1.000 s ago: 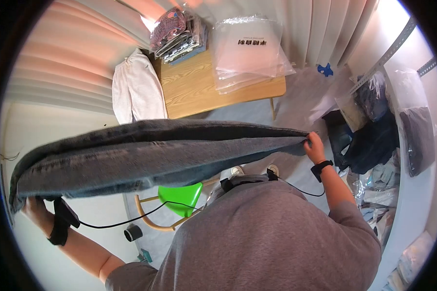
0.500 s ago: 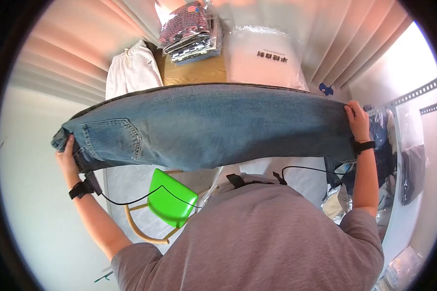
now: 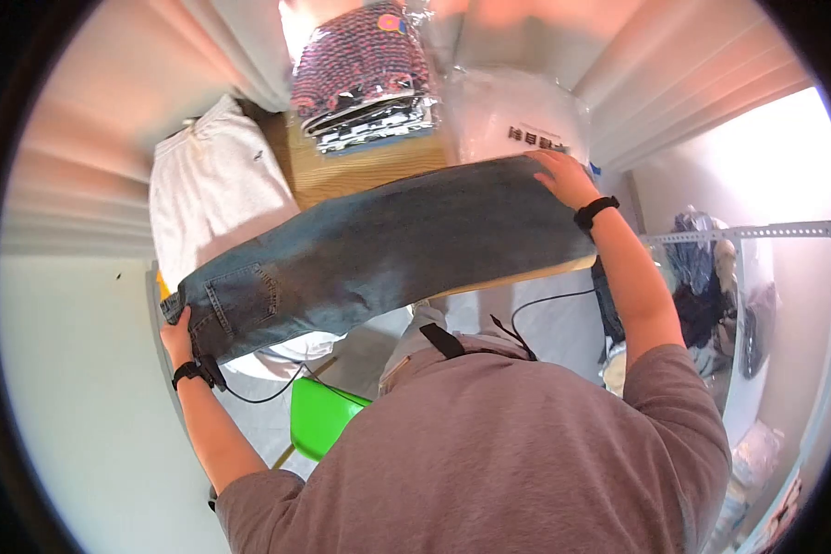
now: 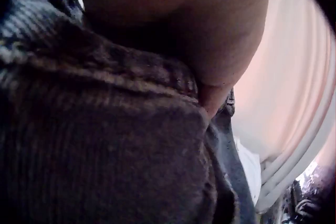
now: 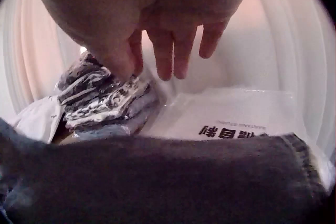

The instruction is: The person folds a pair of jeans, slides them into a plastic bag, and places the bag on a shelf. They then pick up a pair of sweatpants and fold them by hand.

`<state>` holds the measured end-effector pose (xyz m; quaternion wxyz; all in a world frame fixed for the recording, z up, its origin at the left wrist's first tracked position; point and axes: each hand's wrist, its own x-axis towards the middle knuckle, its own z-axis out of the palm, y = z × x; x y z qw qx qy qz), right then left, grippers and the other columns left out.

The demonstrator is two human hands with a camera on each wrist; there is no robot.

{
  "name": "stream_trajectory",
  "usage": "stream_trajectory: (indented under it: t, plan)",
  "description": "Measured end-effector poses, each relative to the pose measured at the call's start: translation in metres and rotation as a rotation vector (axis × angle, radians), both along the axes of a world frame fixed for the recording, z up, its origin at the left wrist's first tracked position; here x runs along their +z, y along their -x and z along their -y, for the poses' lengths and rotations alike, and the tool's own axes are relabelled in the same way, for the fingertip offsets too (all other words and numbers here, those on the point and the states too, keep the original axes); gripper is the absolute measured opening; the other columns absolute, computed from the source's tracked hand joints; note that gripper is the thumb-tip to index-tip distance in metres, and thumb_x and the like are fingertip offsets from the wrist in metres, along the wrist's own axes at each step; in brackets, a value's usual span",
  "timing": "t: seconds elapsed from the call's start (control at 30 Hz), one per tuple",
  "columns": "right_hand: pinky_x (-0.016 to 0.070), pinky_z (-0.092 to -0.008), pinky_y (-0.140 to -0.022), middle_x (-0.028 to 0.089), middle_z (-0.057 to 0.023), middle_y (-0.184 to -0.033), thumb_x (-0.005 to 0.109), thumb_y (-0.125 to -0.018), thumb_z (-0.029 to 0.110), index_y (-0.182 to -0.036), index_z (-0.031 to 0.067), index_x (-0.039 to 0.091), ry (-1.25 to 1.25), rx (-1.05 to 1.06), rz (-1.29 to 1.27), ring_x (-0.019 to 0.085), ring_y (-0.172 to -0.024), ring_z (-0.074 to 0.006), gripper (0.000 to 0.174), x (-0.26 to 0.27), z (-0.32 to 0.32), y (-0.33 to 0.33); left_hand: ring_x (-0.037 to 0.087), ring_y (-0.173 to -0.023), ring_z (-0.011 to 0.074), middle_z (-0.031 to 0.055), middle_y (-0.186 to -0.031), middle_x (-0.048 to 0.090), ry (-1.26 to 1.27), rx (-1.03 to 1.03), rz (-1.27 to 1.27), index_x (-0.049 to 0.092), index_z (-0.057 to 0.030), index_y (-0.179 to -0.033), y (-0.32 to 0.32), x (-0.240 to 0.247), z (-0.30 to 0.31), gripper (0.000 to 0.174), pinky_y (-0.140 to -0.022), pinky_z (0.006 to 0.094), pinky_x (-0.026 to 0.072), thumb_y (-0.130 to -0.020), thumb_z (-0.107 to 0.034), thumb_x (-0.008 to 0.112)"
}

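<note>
Reference: tabletop (image 3: 342, 175). Jeans (image 3: 415, 226) lie along its near side, leg end over its right part, waist end past its left edge. Main risk, my judgement: the unsupported waist end is probably heavier; if let go, the pair could slide off. Pale trousers (image 3: 208, 185) at the tabletop's left edge, partly behind the jeans; a leftward drag might pull both down. Plastic bags (image 3: 517, 111) on its far right; slick film could let the denim skid. Bagged clothes stack (image 3: 365, 83), far left; a knock may topple it. Right hand (image 3: 568, 180), above the tabletop's right: fingers (image 5: 165, 58) released, extended, so the leg may shift or crease. Left hand (image 3: 176, 340), beyond the tabletop's left edge: fingers grasping the waist end; a tug could skew everything.
</note>
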<state>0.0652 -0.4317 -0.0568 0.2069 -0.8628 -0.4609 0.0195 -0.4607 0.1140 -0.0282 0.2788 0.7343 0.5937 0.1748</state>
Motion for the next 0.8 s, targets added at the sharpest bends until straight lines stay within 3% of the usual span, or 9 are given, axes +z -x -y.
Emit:
stream_trajectory:
  t: [0.07, 0.13, 0.2, 0.27, 0.4, 0.6, 0.67, 0.7, 0.8]
  plan:
    - [0.0437, -0.0390, -0.087, 0.062, -0.0135, -0.103, 0.055, -0.085, 0.016, -0.108, 0.0069, 0.058, -0.019, -0.033, 0.021, 0.055, -0.100, -0.0325, 0.025, -0.014, 0.006, 0.001, 0.063, -0.079, 0.0270, 0.0166, -0.088, 0.066, -0.080, -0.036, -0.135, 0.063, 0.0065, -0.094, -0.004, -0.031, -0.026, 0.041, -0.073, 0.0361, 0.0471, -0.073, -0.028, 0.072]
    - [0.0436, -0.0376, -0.088, 0.061, -0.0138, -0.106, 0.053, -0.085, 0.012, -0.104, 0.0069, 0.061, -0.018, -0.361, -0.148, 0.055, -0.102, -0.0316, 0.022, -0.037, 0.038, -0.002, 0.062, -0.085, 0.0366, 0.0221, -0.091, 0.065, -0.212, -0.078, -0.211, 0.063, 0.0051, -0.094, -0.001, -0.057, -0.050, 0.045, -0.077, 0.0411, 0.0461, -0.072, -0.034, 0.071]
    - [0.0458, -0.0362, -0.085, 0.063, -0.0144, -0.101, 0.053, -0.083, 0.012, -0.099, 0.0057, 0.064, -0.056, -0.524, -0.173, 0.059, -0.097, -0.0312, 0.021, -0.061, 0.075, -0.005, 0.063, -0.087, 0.0338, 0.0196, -0.092, 0.066, -0.159, -0.083, -0.284, 0.063, 0.0041, -0.097, 0.002, -0.064, -0.061, 0.045, -0.078, 0.0398, 0.0458, -0.072, -0.033, 0.071]
    - [0.0479, -0.0355, -0.081, 0.066, -0.0153, -0.095, 0.056, -0.080, 0.014, -0.098, 0.0038, 0.065, -0.069, -0.778, -0.363, 0.062, -0.090, -0.0303, 0.022, -0.103, 0.115, -0.015, 0.062, -0.086, 0.0326, 0.0198, -0.097, 0.065, -0.166, -0.150, -0.141, 0.061, 0.0060, -0.100, 0.015, -0.076, -0.070, 0.049, -0.078, 0.0386, 0.0461, -0.073, -0.033, 0.071]
    - [0.0484, -0.0355, -0.079, 0.066, -0.0159, -0.094, 0.061, -0.078, 0.020, -0.102, 0.0027, 0.063, -0.119, -0.841, -0.367, 0.063, -0.089, -0.0281, 0.030, -0.148, 0.129, -0.022, 0.061, -0.087, 0.0342, 0.0204, -0.097, 0.064, -0.102, -0.079, -0.209, 0.060, 0.0064, -0.101, 0.005, -0.066, -0.057, 0.051, -0.078, 0.0397, 0.0462, -0.075, -0.036, 0.070]
    - [0.0475, -0.0365, -0.081, 0.065, -0.0187, -0.096, 0.063, -0.079, 0.030, -0.107, 0.0008, 0.060, -0.310, -0.862, -0.310, 0.062, -0.093, -0.0296, 0.041, -0.148, 0.057, -0.079, 0.060, -0.092, 0.0358, 0.0215, -0.101, 0.063, -0.212, -0.102, -0.295, 0.058, 0.0073, -0.105, 0.022, -0.076, -0.066, 0.060, -0.082, 0.0410, 0.0446, -0.076, -0.044, 0.067]
    - [0.0464, -0.0368, -0.083, 0.064, -0.0204, -0.097, 0.063, -0.078, 0.037, -0.102, -0.0019, 0.062, -0.020, -1.094, -0.338, 0.061, -0.094, -0.0303, 0.046, -0.146, 0.040, -0.105, 0.059, -0.095, 0.0359, 0.0218, -0.103, 0.062, -0.185, -0.042, -0.447, 0.057, 0.0064, -0.106, 0.016, -0.063, -0.057, 0.059, -0.083, 0.0407, 0.0441, -0.077, -0.044, 0.066]
    - [0.0455, -0.0368, -0.083, 0.064, -0.0216, -0.099, 0.063, -0.076, 0.044, -0.097, -0.0034, 0.064, 0.056, -1.075, -0.467, 0.061, -0.094, -0.0311, 0.052, -0.141, 0.037, -0.114, 0.059, -0.095, 0.0359, 0.0218, -0.103, 0.062, -0.190, -0.036, -0.455, 0.057, 0.0064, -0.106, 0.010, -0.054, -0.050, 0.059, -0.083, 0.0407, 0.0441, -0.077, -0.044, 0.066]
    - [0.0454, -0.0348, -0.081, 0.065, -0.0191, -0.099, 0.064, -0.076, 0.044, -0.094, -0.0044, 0.066, 0.218, -0.935, -0.648, 0.062, -0.092, -0.0282, 0.052, -0.157, 0.038, -0.136, 0.059, -0.095, 0.0362, 0.0217, -0.103, 0.062, -0.118, -0.054, -0.473, 0.058, 0.0058, -0.105, -0.006, -0.035, -0.037, 0.057, -0.082, 0.0410, 0.0443, -0.078, -0.043, 0.065]
